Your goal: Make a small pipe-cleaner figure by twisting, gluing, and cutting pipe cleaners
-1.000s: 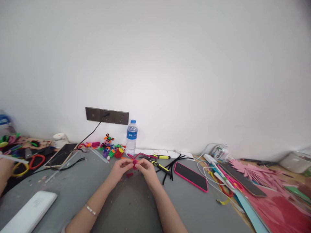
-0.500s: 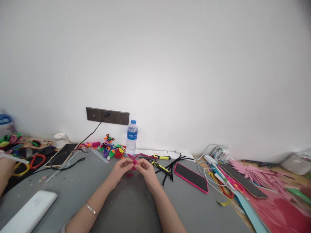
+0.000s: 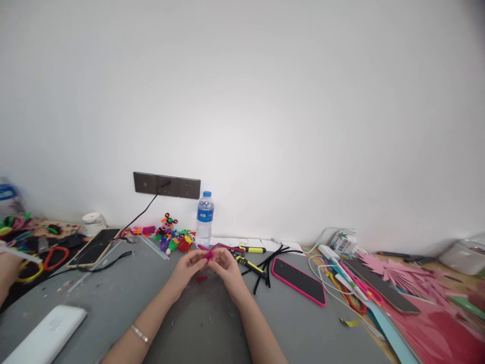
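My left hand (image 3: 188, 268) and my right hand (image 3: 227, 267) meet at the middle of the grey table. Between their pinched fingertips is a magenta pipe cleaner (image 3: 208, 256), bunched in the middle, with thin ends sticking out behind the fingers. The fingers partly hide its shape. A short magenta scrap (image 3: 201, 278) lies on the table just below the hands. Right behind my right hand lie pliers with yellow-and-black handles (image 3: 251, 267). Several black pipe cleaners (image 3: 270, 263) fan out beside them.
A water bottle (image 3: 205, 222) stands against the wall beside small colourful pipe-cleaner figures (image 3: 175, 237). A pink-cased phone (image 3: 298, 282) lies right; another phone (image 3: 95, 247) and a white power bank (image 3: 47, 333) lie left. Another person's hand (image 3: 8, 273) is at the far left, near scissors (image 3: 56, 258).
My fingers have closed further over the magenta pipe cleaner, so less of its middle shows. The whole view has shifted slightly, with everything sitting a little lower.
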The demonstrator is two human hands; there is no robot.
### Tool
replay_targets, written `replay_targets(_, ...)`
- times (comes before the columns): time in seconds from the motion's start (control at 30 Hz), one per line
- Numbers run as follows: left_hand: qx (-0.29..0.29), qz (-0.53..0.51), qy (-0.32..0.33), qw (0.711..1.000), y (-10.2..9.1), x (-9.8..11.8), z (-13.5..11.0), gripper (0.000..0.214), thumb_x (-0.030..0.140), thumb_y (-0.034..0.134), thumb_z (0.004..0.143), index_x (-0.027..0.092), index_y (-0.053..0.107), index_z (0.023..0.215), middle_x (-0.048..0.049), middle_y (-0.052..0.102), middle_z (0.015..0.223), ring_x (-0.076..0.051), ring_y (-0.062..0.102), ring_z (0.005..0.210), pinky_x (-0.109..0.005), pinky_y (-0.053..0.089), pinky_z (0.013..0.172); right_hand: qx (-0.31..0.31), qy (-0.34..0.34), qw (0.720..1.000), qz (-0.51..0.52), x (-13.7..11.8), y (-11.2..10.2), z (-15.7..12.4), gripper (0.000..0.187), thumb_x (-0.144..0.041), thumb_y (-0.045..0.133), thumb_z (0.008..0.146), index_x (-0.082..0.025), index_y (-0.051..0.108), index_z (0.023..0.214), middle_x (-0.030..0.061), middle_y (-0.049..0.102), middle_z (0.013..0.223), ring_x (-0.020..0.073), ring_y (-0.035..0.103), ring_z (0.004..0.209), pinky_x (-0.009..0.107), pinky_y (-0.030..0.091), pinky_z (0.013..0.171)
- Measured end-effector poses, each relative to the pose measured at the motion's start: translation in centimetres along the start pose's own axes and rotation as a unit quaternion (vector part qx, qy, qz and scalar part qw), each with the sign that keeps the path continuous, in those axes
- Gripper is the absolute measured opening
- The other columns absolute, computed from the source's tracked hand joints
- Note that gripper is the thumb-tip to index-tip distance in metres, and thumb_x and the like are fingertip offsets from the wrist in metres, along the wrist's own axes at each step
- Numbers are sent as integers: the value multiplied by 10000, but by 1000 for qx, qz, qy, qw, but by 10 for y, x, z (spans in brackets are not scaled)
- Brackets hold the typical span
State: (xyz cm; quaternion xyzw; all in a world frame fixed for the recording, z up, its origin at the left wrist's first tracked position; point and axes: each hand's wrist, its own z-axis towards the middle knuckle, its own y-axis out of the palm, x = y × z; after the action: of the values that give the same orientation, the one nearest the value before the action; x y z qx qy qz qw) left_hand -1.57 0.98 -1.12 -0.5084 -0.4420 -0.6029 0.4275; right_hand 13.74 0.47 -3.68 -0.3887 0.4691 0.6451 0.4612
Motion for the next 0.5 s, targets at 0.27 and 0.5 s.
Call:
replay_targets(0.27, -21, 20, 9, 1000, -1, 3, 1, 344, 465, 727, 687, 171, 735, 865, -39, 705, 725, -192, 631, 719, -271, 484, 675, -48, -4, 999, -9, -13, -2, -1, 351, -438, 722, 730, -226, 586, 974, -30, 570, 702, 139, 550, 636, 257, 418, 613)
replay_targets(0.5, -22, 24, 28, 999, -5, -3, 3, 364, 441, 748, 671, 174, 714, 915, -75, 719, 895, -232, 649, 860, -317, 515, 766, -36, -10, 999, -16, -16, 1, -2, 285, -454, 700, 747, -212, 582, 841, -29, 515, 688, 125, 476, 611, 241, 380, 573)
